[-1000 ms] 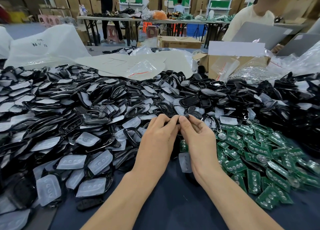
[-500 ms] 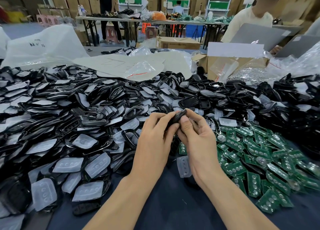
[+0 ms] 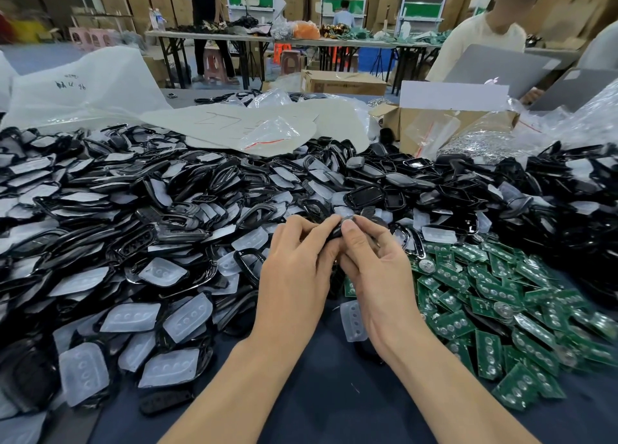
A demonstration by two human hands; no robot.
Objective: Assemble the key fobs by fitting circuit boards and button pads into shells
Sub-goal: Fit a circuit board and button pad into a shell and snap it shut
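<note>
Dark handwritten marks stand on the white plastic bag (image 3: 72,84), too blurred to read. The grey laptop lid (image 3: 498,65) bears a pale apple logo.

On the counter (image 3: 334,396), left and centre: heap of shells (image 3: 187,222) mixed with button pads (image 3: 130,316). To the right, near: circuit boards (image 3: 495,296). Between the heaps: left hand (image 3: 294,276) and right hand (image 3: 378,276), touching, pinching one shell (image 3: 338,231). Behind, far right: cardboard box (image 3: 418,125).

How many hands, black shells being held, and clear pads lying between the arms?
Hands: 2, left hand and right hand
Shell held by both hands: 1
Clear pad on the cloth between the arms: 1
Total: 4
</note>
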